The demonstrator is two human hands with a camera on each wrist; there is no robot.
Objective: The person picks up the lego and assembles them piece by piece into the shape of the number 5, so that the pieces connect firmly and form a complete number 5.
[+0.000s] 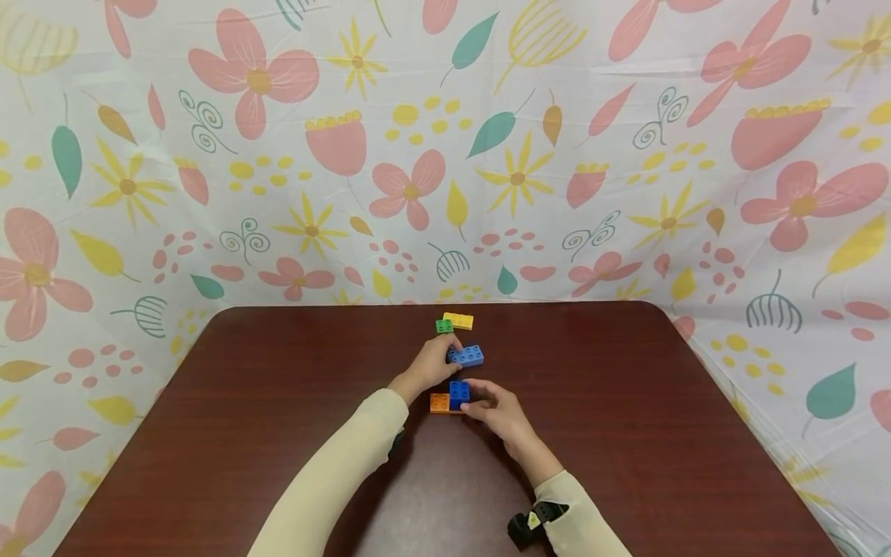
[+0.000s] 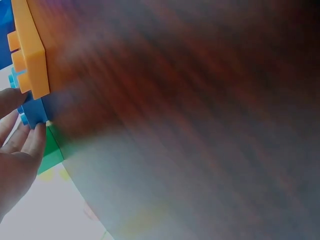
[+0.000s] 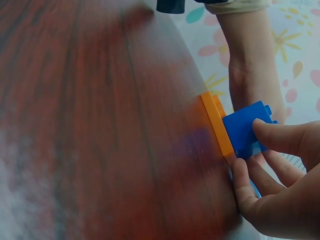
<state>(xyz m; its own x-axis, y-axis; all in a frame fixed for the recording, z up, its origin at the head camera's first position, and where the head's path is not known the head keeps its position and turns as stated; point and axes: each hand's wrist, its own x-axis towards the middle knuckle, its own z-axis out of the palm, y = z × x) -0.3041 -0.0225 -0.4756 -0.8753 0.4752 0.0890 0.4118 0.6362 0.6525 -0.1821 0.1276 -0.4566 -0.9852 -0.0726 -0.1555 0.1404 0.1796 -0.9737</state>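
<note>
My left hand (image 1: 430,363) pinches the left end of a light blue toy building brick (image 1: 469,355) with its thumb and fingers. Nearer to me, a square dark blue brick (image 1: 459,395) is stacked on the right part of a flat orange brick (image 1: 439,402). My right hand (image 1: 503,414) holds the dark blue brick from its right side. In the right wrist view, the thumb presses the face of the dark blue brick (image 3: 246,129) while a fingertip lies at the end of the orange brick (image 3: 217,125). Behind the left fingers sits a small green brick (image 1: 444,326).
A yellow brick (image 1: 459,321) lies beside the green one, close to the far edge of the dark wooden table (image 1: 592,464). Flower-printed cloth (image 1: 411,255) hangs behind the table and along its sides.
</note>
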